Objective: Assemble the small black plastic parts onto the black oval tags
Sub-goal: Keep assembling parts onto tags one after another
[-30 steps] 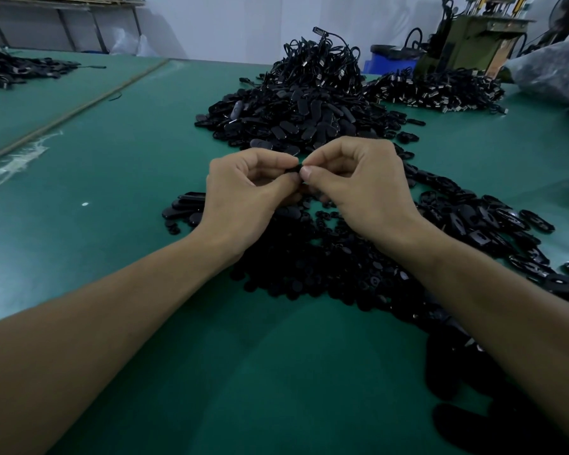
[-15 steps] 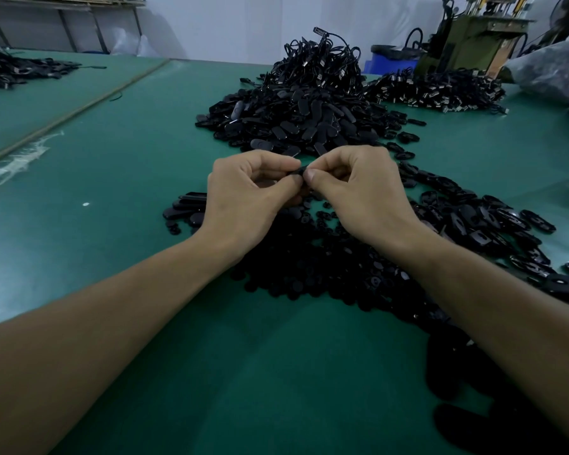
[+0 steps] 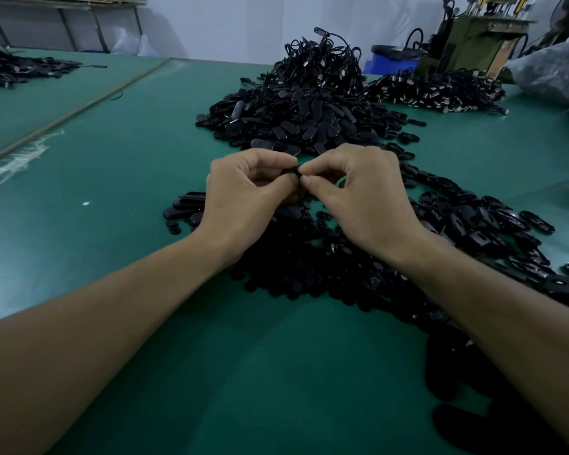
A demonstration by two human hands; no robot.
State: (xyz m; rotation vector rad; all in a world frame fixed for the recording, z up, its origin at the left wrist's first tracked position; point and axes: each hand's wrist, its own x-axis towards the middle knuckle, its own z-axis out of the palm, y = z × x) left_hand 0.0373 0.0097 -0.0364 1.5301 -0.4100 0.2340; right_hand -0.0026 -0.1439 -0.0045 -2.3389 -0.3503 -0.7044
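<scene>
My left hand (image 3: 243,195) and my right hand (image 3: 362,195) meet at their fingertips over the green table. Between them they pinch a small black oval tag (image 3: 294,170) with thumbs and forefingers; most of it is hidden by the fingers, so I cannot tell whether a small part sits on it. Under and in front of my hands lies a spread of small black plastic parts (image 3: 309,267). A big heap of black oval tags (image 3: 293,119) rises just beyond my hands. More tags (image 3: 493,231) trail off to the right.
The green table (image 3: 112,165) stretches left with a seam strip and a white smear. A tangle of black cords (image 3: 322,64) tops the far heap; another pile (image 3: 440,90) lies far right beside a green machine (image 3: 473,37) and blue bin (image 3: 391,62). A dark pile (image 3: 17,68) sits far left.
Both hands have stayed joined at the fingertips and drifted slightly lower in view, with small finger adjustments on the piece held between them.
</scene>
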